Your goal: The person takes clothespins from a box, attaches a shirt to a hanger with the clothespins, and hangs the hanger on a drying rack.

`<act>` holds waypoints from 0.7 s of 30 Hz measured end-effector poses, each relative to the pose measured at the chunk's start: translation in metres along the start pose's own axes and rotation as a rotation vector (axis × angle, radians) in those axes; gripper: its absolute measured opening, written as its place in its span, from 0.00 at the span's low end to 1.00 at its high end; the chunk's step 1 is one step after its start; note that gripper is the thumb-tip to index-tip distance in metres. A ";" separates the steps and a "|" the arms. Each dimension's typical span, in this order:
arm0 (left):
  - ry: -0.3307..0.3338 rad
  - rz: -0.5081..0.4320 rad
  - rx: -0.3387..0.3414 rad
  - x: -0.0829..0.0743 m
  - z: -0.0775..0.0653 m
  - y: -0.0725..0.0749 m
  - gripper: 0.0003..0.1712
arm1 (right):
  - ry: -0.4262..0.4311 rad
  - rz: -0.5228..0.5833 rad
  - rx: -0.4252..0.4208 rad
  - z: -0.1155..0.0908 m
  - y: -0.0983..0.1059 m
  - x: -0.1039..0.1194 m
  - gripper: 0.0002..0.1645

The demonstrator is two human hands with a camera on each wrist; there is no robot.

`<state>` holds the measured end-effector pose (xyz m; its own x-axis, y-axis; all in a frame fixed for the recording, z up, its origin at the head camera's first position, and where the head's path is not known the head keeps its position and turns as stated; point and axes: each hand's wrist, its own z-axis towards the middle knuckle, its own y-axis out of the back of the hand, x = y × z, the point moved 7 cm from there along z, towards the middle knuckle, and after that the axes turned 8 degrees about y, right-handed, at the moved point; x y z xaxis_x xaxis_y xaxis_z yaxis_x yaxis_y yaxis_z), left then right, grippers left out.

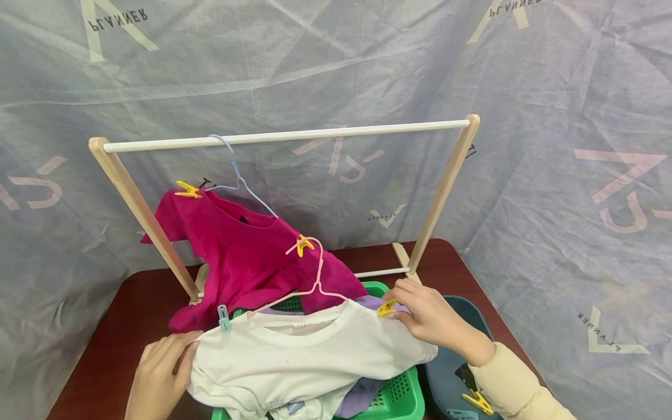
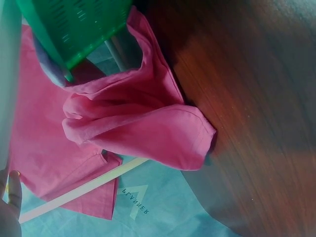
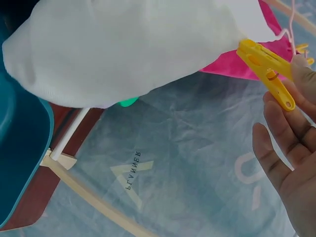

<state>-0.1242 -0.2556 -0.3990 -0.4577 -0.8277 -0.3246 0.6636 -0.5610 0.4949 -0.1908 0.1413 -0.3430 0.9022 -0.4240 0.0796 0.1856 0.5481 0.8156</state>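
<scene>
A white T-shirt on a pink hanger is spread over a green basket. My right hand pinches a yellow clothespin between thumb and fingers, its jaws at the shirt's right shoulder beside the hanger's end. With thumb and fingers, my left hand grips the shirt's left sleeve. A light blue clothespin stands clipped on the left shoulder. Behind, a magenta T-shirt hangs from a blue hanger, with yellow clothespins at both shoulders.
A wooden rack with a white rod stands at the back of the brown table. On the right, a dark blue bin holds a yellow clothespin and a bluish one. Purple cloth lies in the basket beneath the white shirt.
</scene>
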 end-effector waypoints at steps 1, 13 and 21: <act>0.000 -0.001 0.000 0.000 0.000 0.000 0.25 | 0.003 0.001 -0.001 0.000 0.000 0.000 0.17; -0.005 -0.001 -0.007 0.000 -0.001 0.001 0.25 | 0.018 -0.024 -0.002 0.002 -0.004 0.002 0.15; -0.033 -0.016 -0.025 -0.003 -0.001 0.003 0.25 | -0.016 -0.034 -0.001 0.001 -0.012 -0.001 0.15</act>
<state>-0.1205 -0.2550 -0.3973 -0.4875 -0.8180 -0.3055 0.6703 -0.5748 0.4694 -0.1939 0.1342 -0.3524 0.8890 -0.4538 0.0610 0.2163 0.5336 0.8176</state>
